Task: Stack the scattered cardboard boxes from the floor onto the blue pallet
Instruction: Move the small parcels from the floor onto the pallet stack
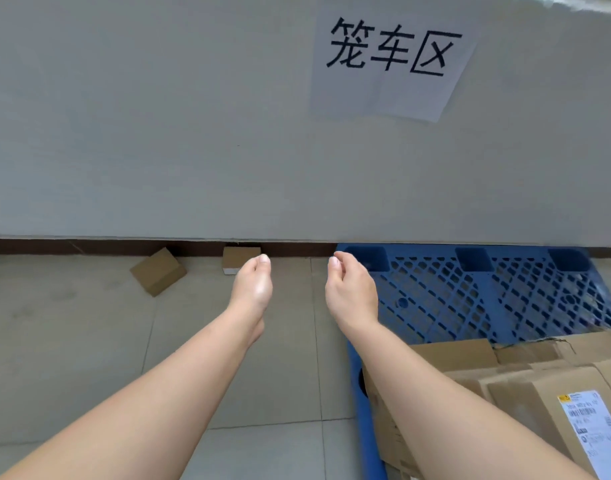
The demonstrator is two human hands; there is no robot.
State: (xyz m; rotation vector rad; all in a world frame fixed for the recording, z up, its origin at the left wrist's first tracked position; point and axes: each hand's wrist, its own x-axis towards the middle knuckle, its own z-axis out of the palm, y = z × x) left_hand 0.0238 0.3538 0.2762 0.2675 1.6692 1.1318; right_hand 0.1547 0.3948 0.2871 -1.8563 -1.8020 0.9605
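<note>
Cardboard is our target, and the head view shows two pieces of it on the tiled floor (72, 341) at the foot of the grey wall (158, 133). A small box (236, 258) stands square against the dark skirting. A larger box (158, 271) lies to its left, turned at an angle. Both our arms reach forward. Our left hand (253, 289) has loosely curled fingers and holds nothing. It overlaps the small box's lower right corner in the picture, but we cannot tell whether it touches. Our right hand (349, 292) is equally relaxed and empty, at the left edge of the blue pallet (470, 299).

We see a few risks from here. The small box sits tight to the wall, so our fingers may not get behind it, and a one-sided pinch could let it slip. The pallet deck is an open lattice, where a small box might settle unevenly. The stacked boxes (504, 386) on the near part of the pallet have uneven, crumpled tops, so anything set there could slide off.

Both floor boxes look plain brown, closed and crisp-edged. The small one shows a pale strip along its base. One stacked box carries a white label.
</note>
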